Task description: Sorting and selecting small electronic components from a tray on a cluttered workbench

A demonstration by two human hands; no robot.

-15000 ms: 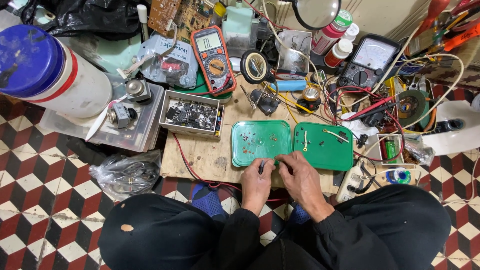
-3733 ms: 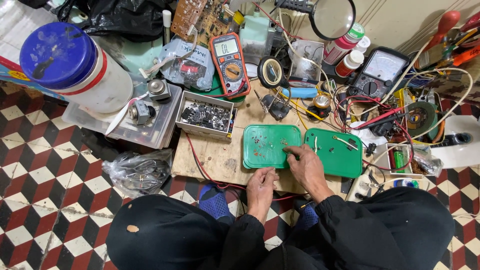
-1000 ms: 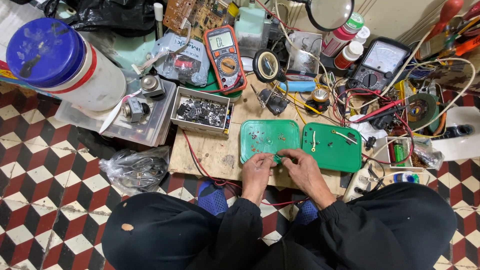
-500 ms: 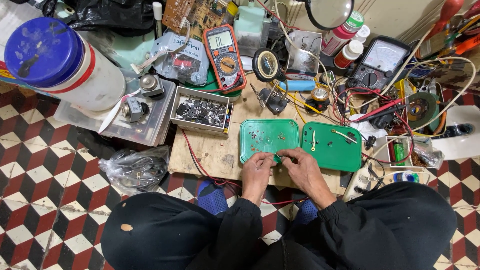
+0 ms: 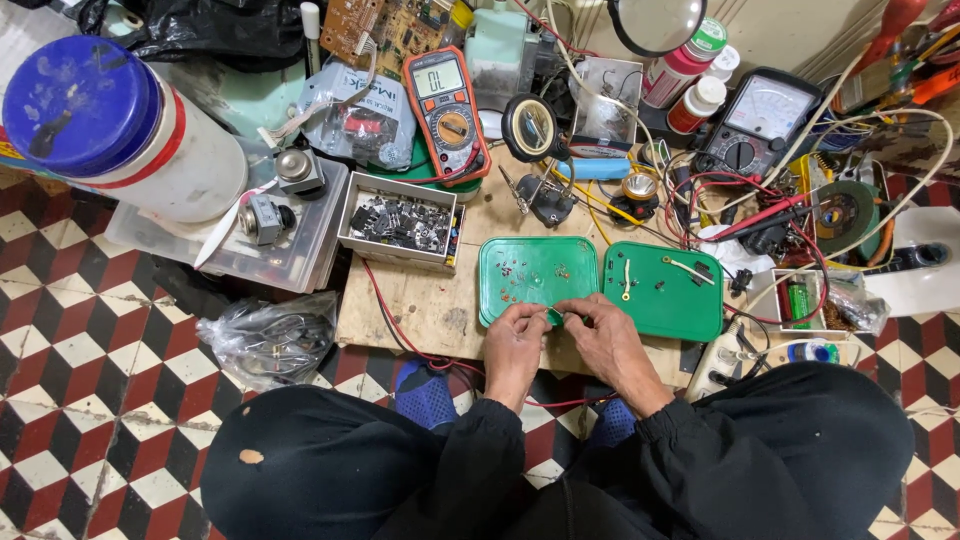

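Far left of the fingers lies a clear bag (image 5: 268, 340); up and left of them sits a box of metal parts (image 5: 402, 222). The left hand (image 5: 515, 345) and right hand (image 5: 606, 335) meet fingertip to fingertip, both pinching a tiny part (image 5: 560, 316) too small to make out, at the near edge of the left green tray (image 5: 520, 262). Just right of the fingers lies the right green tray (image 5: 680, 300).

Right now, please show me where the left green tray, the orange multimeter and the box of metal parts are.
left green tray (image 5: 535, 270), head view, on its bare middle.
orange multimeter (image 5: 446, 112), head view, on its dial.
box of metal parts (image 5: 400, 222), head view, on the parts inside.
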